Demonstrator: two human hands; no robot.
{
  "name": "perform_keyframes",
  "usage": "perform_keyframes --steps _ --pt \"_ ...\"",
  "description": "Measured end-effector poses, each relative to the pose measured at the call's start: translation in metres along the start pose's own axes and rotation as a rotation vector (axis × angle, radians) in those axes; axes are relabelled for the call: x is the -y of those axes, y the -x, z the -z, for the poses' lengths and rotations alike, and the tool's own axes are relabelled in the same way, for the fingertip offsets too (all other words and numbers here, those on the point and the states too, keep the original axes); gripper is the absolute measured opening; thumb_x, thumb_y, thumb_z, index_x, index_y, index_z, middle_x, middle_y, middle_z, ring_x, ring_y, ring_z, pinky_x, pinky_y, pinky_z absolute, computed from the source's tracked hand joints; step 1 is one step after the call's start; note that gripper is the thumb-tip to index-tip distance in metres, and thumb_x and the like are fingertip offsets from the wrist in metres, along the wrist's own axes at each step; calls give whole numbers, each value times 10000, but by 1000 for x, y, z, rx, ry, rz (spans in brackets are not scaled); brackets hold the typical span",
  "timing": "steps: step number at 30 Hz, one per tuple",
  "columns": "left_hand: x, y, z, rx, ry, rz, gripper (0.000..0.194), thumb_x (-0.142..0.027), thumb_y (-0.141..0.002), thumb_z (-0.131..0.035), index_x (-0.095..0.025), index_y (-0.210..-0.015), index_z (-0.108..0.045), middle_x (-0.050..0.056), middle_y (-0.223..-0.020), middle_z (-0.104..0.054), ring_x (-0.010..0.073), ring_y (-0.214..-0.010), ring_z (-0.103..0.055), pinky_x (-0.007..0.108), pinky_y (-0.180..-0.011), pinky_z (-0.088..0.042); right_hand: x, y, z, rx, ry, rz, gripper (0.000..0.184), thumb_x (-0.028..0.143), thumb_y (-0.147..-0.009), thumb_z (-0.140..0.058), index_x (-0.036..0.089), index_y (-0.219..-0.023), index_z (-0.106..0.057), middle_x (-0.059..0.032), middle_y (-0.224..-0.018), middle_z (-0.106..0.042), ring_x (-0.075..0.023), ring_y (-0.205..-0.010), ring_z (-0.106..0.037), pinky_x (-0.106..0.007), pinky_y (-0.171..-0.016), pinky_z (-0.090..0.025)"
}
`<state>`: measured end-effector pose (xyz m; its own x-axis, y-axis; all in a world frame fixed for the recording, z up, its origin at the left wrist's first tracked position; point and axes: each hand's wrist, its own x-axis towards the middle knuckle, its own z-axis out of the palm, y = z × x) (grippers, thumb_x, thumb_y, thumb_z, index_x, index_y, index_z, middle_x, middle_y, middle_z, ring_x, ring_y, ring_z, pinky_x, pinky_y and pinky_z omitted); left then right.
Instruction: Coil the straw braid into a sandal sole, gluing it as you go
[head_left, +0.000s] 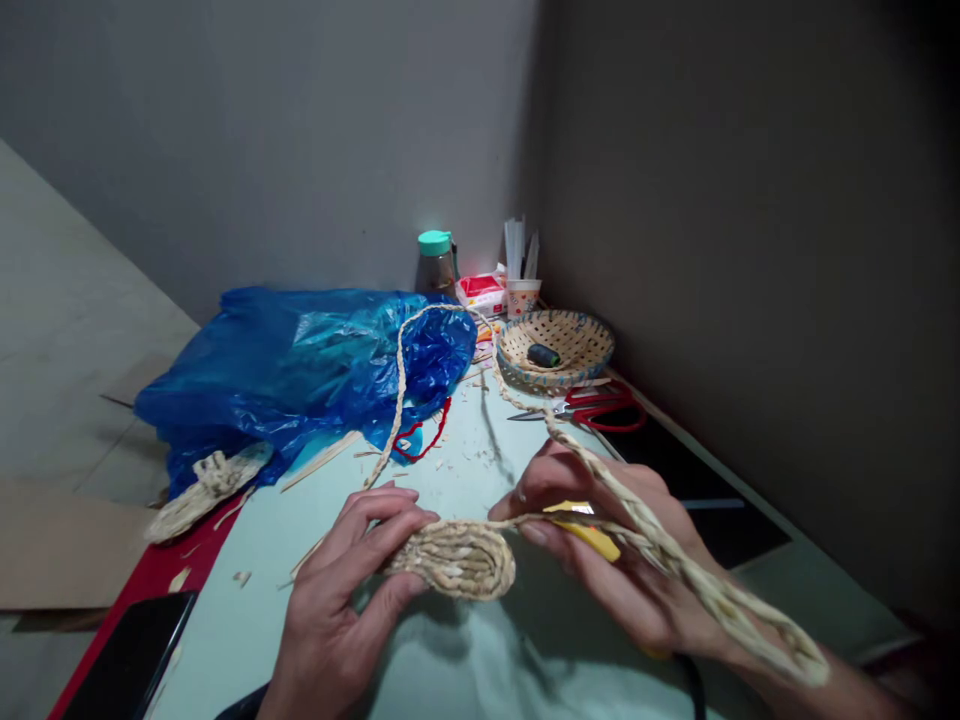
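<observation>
My left hand (pixel 352 590) is closed around the left end of an oval coil of braided straw (pixel 469 562), thumb below and fingers above. From the coil's upper edge the straw braid runs right into my right hand (pixel 600 540), which pinches it between thumb and fingertips. A long length of the straw braid (pixel 660 545) lies over my right hand and wrist, then loops far back over the table. Partly hidden at my right hand is a yellow object (pixel 600 545); its kind is unclear. A black cord (pixel 688 685) shows below that hand.
Red-handled scissors (pixel 600 408) lie behind my right hand, near a woven basket (pixel 556 335) with a dark thread spool (pixel 543 355). A blue plastic bag (pixel 300 350) covers the back left. A straw slipper (pixel 206 490) and a black phone-like slab (pixel 127 655) lie left. A teal-lidded bottle (pixel 436 262) stands behind.
</observation>
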<state>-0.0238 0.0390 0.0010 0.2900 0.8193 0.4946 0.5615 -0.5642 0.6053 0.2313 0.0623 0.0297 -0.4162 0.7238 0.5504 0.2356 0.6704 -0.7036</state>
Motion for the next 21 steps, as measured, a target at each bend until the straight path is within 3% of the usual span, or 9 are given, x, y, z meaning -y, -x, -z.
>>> perform_keyframes --steps 10,15,21 --pt "-1 -4 -3 -39 -2 -21 269 -109 -873 -633 -274 -1075 -700 -2 -1043 -693 125 -1077 -654 179 -963 -485 -7 5 -5 8 -17 47 106 249 -977 -490 247 -1033 -581 -55 -885 -690 -220 -767 -669 -358 -688 -584" --pt "-1 -5 -2 -43 -34 -37 250 -114 -878 -630 -252 -1069 -710 10 -1032 -697 123 -1068 -659 166 -943 -490 -8 5 -7 -36 36 177 232 103 -897 -504 239 -1066 -586 -52 -888 -691 -205 -766 -648 -358 -745 -584" --pt "0 -3 -4 -86 -44 5 218 -153 -879 -645 -251 -1059 -721 23 -1046 -695 122 -1027 -662 162 -903 -499 -4 3 -5 -76 103 196 366 -33 -810 -570 181 -1101 -627 -27 -833 -640 -149 -715 -565 -280 -722 -532"
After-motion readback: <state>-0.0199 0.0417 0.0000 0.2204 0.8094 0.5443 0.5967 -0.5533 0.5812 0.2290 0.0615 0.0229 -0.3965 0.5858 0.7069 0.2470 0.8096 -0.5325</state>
